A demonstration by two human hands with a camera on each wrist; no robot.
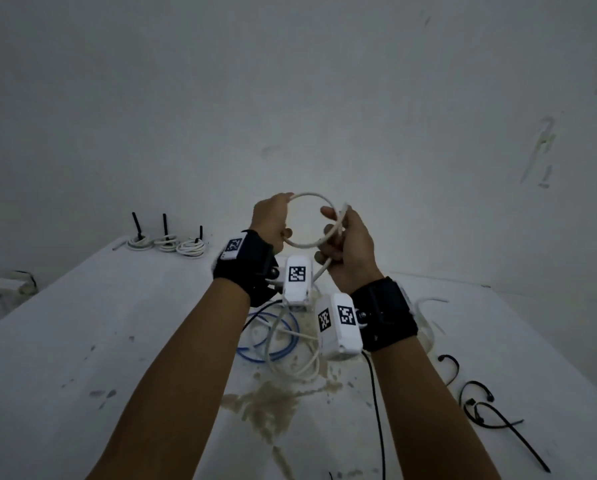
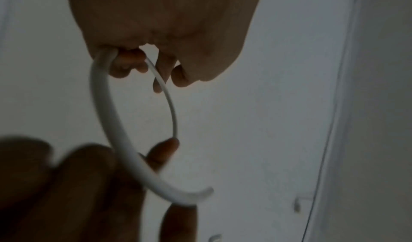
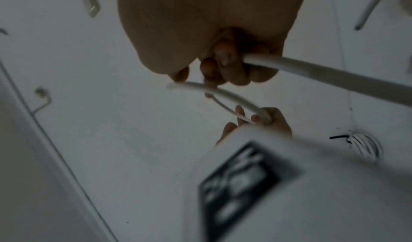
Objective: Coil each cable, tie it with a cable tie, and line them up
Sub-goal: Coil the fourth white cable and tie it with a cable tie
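Note:
Both hands are raised above the white table (image 1: 99, 341) and hold one white cable (image 1: 311, 194) bent into a round loop. My left hand (image 1: 283, 216) grips the loop's left side with curled fingers. On the right side, my right hand (image 1: 329, 231) clutches the crossing strands, and the cable's tail drops from it toward the table. In the left wrist view the left hand (image 2: 142, 66) curls round the white cable (image 2: 100, 104). The right wrist view shows the right hand (image 3: 223, 66) gripping the cable (image 3: 312, 69). Three tied white coils (image 1: 167, 243) stand in a row at the back left.
Below my wrists lies a loose tangle with a blue cable (image 1: 273, 355), white cable (image 1: 290, 370) and a black cable (image 1: 376, 410). Several black cable ties (image 1: 480, 405) lie at the right near the table's edge. A brown stain (image 1: 266, 400) marks the table's middle.

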